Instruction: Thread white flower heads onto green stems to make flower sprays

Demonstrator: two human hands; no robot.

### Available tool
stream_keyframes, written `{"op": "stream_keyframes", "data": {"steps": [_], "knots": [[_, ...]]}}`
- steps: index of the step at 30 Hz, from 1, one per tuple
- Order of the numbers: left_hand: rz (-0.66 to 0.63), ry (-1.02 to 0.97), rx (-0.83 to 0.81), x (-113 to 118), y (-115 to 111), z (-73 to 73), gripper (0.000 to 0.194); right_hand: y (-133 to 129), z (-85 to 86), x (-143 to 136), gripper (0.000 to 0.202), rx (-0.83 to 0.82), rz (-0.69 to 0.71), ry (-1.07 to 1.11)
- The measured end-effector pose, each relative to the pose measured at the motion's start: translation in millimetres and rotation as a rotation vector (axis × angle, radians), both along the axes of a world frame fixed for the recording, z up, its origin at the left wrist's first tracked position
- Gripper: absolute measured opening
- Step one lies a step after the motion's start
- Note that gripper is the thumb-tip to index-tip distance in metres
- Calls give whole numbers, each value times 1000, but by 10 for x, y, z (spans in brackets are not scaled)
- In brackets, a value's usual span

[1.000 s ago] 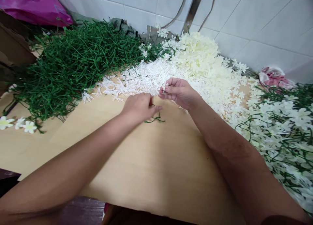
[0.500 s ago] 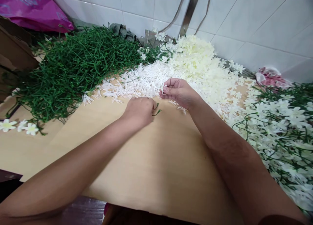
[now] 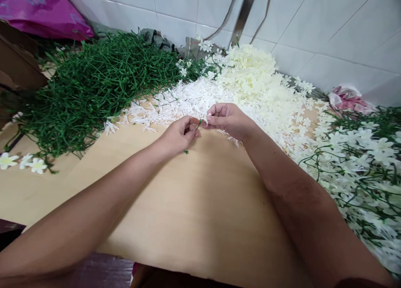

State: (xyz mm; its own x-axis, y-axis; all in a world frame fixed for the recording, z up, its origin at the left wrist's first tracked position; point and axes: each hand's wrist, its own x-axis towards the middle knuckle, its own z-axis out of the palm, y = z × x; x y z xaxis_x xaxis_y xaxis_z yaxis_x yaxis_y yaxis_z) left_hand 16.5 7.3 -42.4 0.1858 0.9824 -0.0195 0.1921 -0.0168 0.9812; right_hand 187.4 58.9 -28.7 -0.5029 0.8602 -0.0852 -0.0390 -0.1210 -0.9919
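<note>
My left hand (image 3: 183, 133) is closed on a thin green stem (image 3: 198, 125), whose tip points up toward my other hand. Just right of it, my right hand (image 3: 228, 120) pinches a small white piece (image 3: 208, 118) between thumb and fingers. The two hands nearly meet above the far part of the tan board (image 3: 175, 196). Behind them lies a heap of thin white pieces (image 3: 178, 102), with a pile of cream petals (image 3: 250, 73) behind to the right. A large pile of green stems (image 3: 115, 71) spreads at the back left.
White flowers on green stems (image 3: 369, 175) are heaped on the right. A few loose flowers (image 3: 37, 165) lie at the left. A brown box (image 3: 19, 58) and a magenta bag (image 3: 44, 12) stand at the back left, near the tiled wall (image 3: 175, 8). A pinkish bag (image 3: 349, 99) lies back right.
My left hand has turned and risen slightly, bringing the green stem's tip close to the white piece. My right hand has stayed almost in place, still pinching.
</note>
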Motion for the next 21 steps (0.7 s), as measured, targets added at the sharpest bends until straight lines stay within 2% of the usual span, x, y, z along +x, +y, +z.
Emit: {"op": "stream_keyframes", "data": {"steps": [3, 10, 21], "knots": [[-24, 66, 25, -7, -5, 23, 9, -2, 8, 6, 40, 3, 30, -9], [-62, 180, 135, -33, 33, -7, 21, -17, 61, 16, 36, 49, 58, -60], [-128, 149, 125, -71, 85, -26, 20, -50, 106, -6, 26, 120, 30, -160]]}}
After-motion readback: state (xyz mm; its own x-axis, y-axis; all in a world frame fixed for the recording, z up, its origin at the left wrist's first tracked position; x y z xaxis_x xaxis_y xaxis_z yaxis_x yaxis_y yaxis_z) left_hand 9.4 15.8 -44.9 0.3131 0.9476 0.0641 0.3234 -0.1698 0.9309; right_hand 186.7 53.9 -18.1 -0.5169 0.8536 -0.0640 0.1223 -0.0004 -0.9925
